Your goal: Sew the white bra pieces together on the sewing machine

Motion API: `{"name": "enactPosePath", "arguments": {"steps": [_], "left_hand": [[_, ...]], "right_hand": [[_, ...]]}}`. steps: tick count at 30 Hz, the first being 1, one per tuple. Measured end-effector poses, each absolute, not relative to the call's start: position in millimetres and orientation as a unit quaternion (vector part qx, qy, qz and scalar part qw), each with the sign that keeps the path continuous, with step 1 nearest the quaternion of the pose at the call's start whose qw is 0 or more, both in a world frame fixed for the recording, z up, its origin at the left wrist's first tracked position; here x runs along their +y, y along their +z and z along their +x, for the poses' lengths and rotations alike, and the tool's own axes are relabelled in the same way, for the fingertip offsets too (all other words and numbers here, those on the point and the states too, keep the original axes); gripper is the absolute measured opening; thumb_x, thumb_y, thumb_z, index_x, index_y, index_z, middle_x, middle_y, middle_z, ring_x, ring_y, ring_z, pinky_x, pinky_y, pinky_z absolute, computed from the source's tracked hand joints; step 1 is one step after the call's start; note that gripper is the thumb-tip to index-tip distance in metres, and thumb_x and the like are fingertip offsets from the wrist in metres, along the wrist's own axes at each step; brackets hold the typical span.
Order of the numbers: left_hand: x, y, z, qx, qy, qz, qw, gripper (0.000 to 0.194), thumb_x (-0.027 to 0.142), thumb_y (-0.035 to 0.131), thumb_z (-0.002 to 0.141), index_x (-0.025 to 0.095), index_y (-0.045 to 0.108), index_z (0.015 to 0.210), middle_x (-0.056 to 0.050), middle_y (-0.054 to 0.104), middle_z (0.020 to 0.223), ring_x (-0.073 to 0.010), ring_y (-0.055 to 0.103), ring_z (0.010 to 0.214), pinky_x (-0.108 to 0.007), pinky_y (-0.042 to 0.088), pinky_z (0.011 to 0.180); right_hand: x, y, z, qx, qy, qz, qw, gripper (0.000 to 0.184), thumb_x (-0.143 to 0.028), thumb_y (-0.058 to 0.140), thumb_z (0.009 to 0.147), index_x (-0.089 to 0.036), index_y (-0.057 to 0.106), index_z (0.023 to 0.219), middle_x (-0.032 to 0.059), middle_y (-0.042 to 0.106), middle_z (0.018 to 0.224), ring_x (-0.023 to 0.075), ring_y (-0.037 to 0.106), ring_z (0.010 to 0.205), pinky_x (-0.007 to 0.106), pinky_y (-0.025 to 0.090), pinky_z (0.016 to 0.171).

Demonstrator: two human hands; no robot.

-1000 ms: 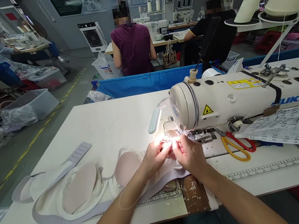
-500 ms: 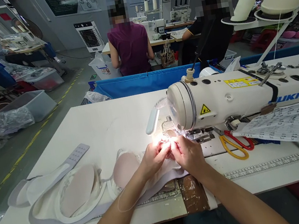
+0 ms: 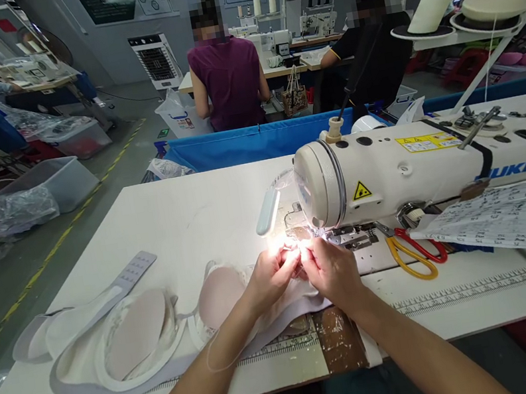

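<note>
Although glare blurs exact hold, left hand (image 3: pixel 275 277) and right hand (image 3: pixel 332 269), fingers pinched together, seem to grip bra (image 3: pixel 137 332), spread along table (image 3: pixel 184 207) toward sewing machine (image 3: pixel 370 172). Advised: fabric flat, tension even, fingertips clear of needle.

the bra (image 3: pixel 197 332) is looking soft and matt, like cloth, and its round cups (image 3: pixel 221 295) are looking smooth. the sewing machine (image 3: pixel 381 177) is shining a little, with hard, smooth paint. small metal parts (image 3: pixel 358 237) beside its head are gleaming. the scissors (image 3: pixel 394 257) are showing metal blades and smooth plastic handles. the printed sheet (image 3: pixel 508 216) is looking like thin, matt paper that is waving. the tabletop (image 3: pixel 185 216) is looking flat, smooth and mostly matt. the brown patch (image 3: pixel 340 339) is looking glossy but rough, with bits worn off. the blue cloth (image 3: pixel 244 145) is looking matt. the plastic bag (image 3: pixel 25 206) is looking crinkly and shiny.
</note>
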State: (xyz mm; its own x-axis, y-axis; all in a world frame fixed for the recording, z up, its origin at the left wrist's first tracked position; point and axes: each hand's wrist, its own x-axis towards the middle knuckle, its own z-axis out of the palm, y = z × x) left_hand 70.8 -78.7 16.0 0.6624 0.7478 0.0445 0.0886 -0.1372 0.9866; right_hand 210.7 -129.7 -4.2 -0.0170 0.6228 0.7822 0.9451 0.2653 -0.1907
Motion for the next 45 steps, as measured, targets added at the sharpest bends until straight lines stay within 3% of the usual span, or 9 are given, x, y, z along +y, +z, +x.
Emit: {"name": "enactPosePath", "arguments": {"steps": [14,30,39,45], "left_hand": [[-79,17,70,0.292,0.282,0.712,0.573,0.034,0.026,0.047,0.091,0.016,0.047,0.059,0.000,0.057,0.058,-0.0114,0.054,0.058,-0.023,0.040,0.060],[-79,9,71,0.301,0.288,0.696,0.584,0.026,0.034,0.046,0.092,0.017,0.053,0.074,-0.002,0.063,0.064,-0.0147,0.059,0.062,-0.026,0.045,0.063],[-80,10,70,0.317,0.280,0.708,0.566,0.027,0.032,0.045,0.093,0.016,0.056,0.075,-0.003,0.063,0.065,-0.0146,0.059,0.062,-0.026,0.045,0.064],[-79,14,72,0.304,0.285,0.684,0.599,0.027,0.036,0.050,0.091,0.015,0.058,0.075,-0.004,0.066,0.063,-0.0149,0.061,0.060,-0.026,0.047,0.062]], "right_hand": [[-130,-4,211,-0.687,-0.186,-0.572,0.407,0.018,-0.012,0.048,0.088,-0.020,0.046,0.073,-0.0028,0.056,0.057,0.0104,0.052,0.052,0.021,0.039,0.054],[-133,-3,212,-0.671,-0.070,-0.603,0.425,0.010,-0.016,0.048,0.090,-0.018,0.057,0.086,-0.0019,0.064,0.063,0.0099,0.058,0.053,0.020,0.041,0.052],[-132,0,214,-0.675,-0.087,-0.590,0.433,0.013,-0.013,0.048,0.089,-0.018,0.060,0.086,-0.0022,0.063,0.062,0.0096,0.058,0.053,0.019,0.040,0.052],[-135,8,212,-0.621,0.072,-0.602,0.497,0.013,-0.024,0.050,0.090,-0.021,0.061,0.084,-0.0067,0.056,0.051,0.0091,0.052,0.045,0.018,0.040,0.047]]}}
